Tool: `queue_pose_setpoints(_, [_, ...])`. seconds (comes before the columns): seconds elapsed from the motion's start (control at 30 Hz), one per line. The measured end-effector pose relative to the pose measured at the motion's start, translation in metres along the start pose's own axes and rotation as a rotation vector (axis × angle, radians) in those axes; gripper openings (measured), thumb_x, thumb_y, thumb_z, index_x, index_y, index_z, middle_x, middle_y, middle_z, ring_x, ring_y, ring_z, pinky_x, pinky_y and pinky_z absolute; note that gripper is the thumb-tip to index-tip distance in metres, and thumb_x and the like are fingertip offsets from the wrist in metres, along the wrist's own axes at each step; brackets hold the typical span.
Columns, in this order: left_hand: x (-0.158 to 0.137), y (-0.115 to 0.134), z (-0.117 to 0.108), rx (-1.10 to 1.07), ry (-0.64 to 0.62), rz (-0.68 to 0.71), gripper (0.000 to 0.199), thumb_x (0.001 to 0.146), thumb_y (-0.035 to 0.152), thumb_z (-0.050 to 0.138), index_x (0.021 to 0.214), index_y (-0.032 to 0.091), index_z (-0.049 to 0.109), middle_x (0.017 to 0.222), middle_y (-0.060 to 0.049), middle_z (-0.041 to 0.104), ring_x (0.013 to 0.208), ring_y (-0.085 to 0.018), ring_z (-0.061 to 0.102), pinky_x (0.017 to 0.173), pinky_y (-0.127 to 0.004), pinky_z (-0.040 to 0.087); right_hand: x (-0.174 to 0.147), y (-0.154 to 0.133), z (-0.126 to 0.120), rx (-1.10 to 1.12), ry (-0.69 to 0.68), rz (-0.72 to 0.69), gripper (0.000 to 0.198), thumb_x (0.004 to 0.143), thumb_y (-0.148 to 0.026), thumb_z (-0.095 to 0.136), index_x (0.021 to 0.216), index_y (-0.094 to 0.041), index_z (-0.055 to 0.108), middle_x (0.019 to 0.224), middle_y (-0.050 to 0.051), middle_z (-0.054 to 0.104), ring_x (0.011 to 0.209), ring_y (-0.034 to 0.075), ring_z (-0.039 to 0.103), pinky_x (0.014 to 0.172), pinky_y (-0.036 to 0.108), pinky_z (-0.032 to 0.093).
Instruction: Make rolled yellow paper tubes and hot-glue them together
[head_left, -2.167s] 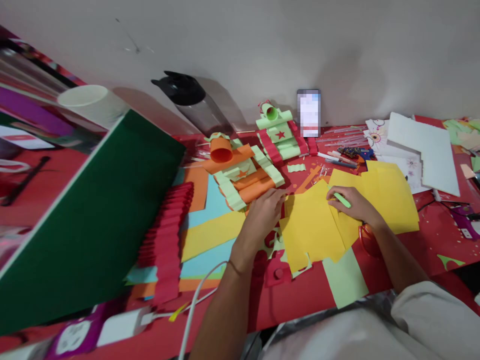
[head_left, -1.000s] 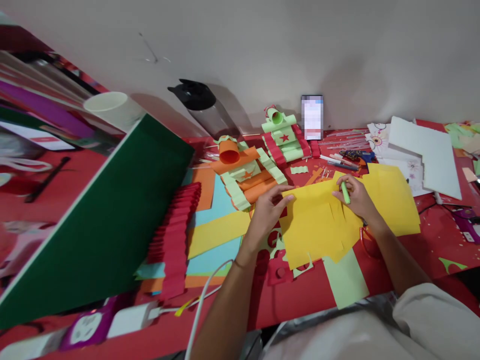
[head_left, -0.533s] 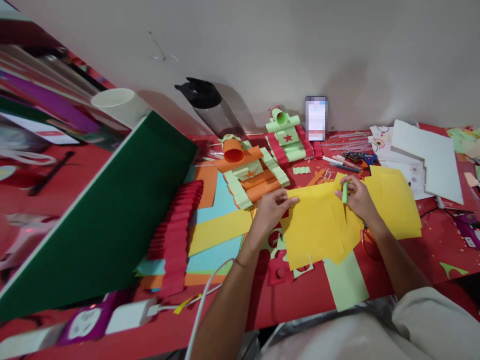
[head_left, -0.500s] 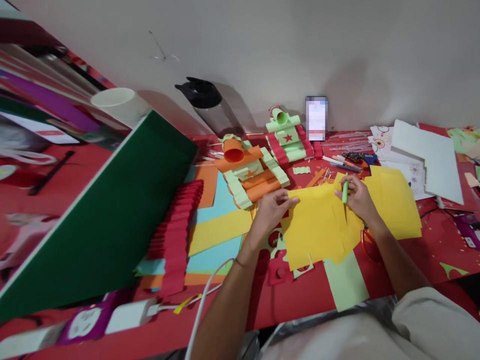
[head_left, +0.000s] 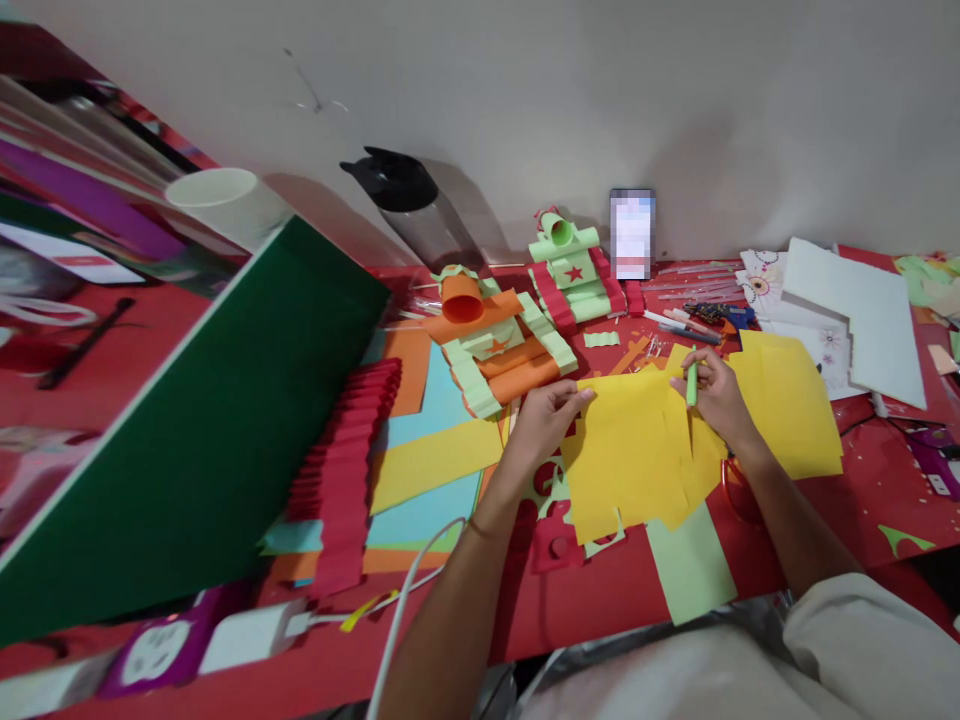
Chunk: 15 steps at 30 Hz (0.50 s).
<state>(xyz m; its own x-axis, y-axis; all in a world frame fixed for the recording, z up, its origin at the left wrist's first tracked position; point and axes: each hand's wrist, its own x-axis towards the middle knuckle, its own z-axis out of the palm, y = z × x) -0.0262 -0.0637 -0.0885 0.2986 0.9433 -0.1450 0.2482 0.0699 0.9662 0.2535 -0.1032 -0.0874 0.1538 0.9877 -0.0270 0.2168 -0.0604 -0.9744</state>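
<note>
My left hand (head_left: 553, 418) pinches the top left corner of a yellow sheet of paper (head_left: 619, 450) between thumb and fingers. At the sheet's upper right, my right hand (head_left: 718, 398) is closed around a slim, light green pen-like tool (head_left: 691, 380); its exact kind is too small to make out. The tool points down over the sheet, where narrow slits or overlapping edges show. More yellow paper (head_left: 787, 410) lies under and beyond my right wrist. The orange-red handle of scissors (head_left: 739, 492) peeks out by my right forearm. A pale green paper (head_left: 690, 570) lies partly beneath the yellow sheet.
Behind my hands stand an orange and green paper model (head_left: 495, 345) and a green and red one (head_left: 574, 275). A phone (head_left: 632, 235) leans on the wall near a dark-lidded bottle (head_left: 412, 200). A green board (head_left: 210, 430) slants at left. A white cable (head_left: 409, 600) crosses my left forearm.
The view has turned slightly, so things at the left sit a little further left. Both hands keep nearly the same place and grip.
</note>
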Motion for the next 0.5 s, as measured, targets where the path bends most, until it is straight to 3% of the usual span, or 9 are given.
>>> queue_pose_setpoints(0.37, [0.003, -0.006, 0.004, 0.023, -0.030, 0.037, 0.042, 0.089, 0.057, 0.066, 0.071, 0.022, 0.054, 0.060, 0.005, 0.046, 0.055, -0.013, 0.041, 0.053, -0.025, 0.034, 0.003, 0.009, 0.000, -0.004, 0.011, -0.011, 0.039, 0.085, -0.049, 0.080, 0.103, -0.028, 0.054, 0.081, -0.003, 0.059, 0.067, 0.015, 0.058, 0.059, 0.027, 0.048])
queue_pose_setpoints(0.5, [0.003, -0.010, 0.008, -0.076, -0.045, 0.060, 0.042, 0.091, 0.061, 0.068, 0.097, 0.020, 0.067, 0.079, -0.002, 0.070, 0.072, -0.020, 0.065, 0.068, -0.029, 0.051, 0.003, 0.009, 0.001, 0.025, -0.001, -0.001, 0.039, 0.083, -0.046, 0.082, 0.104, -0.028, 0.054, 0.082, -0.003, 0.060, 0.069, 0.014, 0.057, 0.061, 0.027, 0.048])
